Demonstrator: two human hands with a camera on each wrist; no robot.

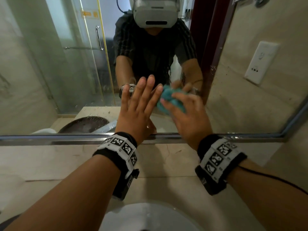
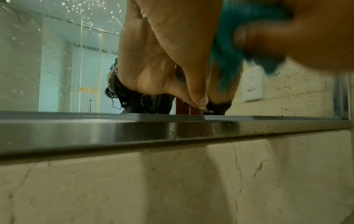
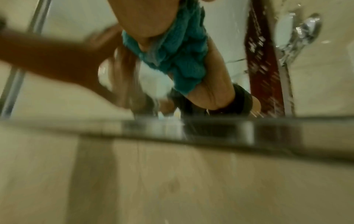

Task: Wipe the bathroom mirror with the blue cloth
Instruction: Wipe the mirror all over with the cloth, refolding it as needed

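The bathroom mirror (image 1: 75, 72) fills the wall ahead, and water drops speckle its glass (image 2: 57, 60). My left hand (image 1: 143, 90) lies flat on the glass just above the lower frame, with straight fingers pointing up. My right hand (image 1: 181, 105) is right beside it, its fingers curled over the bunched blue cloth (image 1: 168, 95), which it presses to the glass. In the left wrist view, the left palm (image 2: 162, 45) meets its reflection next to the cloth (image 2: 229, 45). The right wrist view is blurred; the cloth (image 3: 182, 53) sits under the right hand (image 3: 145, 19).
A metal frame (image 1: 66, 139) runs along the mirror's lower edge above a beige tiled wall (image 2: 172, 181). A white basin (image 1: 146, 217) sits below my forearms. A white wall socket (image 1: 261, 62) is on the right-hand wall. The mirror reflects a person and a glass shower door.
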